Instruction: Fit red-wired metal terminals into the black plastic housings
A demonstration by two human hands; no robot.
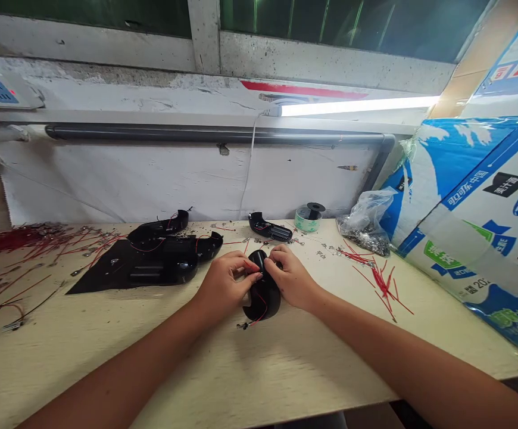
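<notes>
A curved black plastic housing (268,293) stands on the table between my two hands. A thin red wire runs along its lower part to a small metal end (242,326) lying at the near side. My left hand (225,281) is closed in a pinch at the housing's upper left edge, with a bit of red wire showing at the fingertips. My right hand (295,279) is wrapped round the housing's upper right side, its thumb pressed on top. The fingers hide part of the housing's upper end.
More black housings (165,262) lie on a black sheet (93,271) at left; another housing (270,227) is behind my hands. Red wires (386,283) and a bag of metal parts (368,223) lie at right, near a tape roll (308,219). A large carton (477,238) borders the right side.
</notes>
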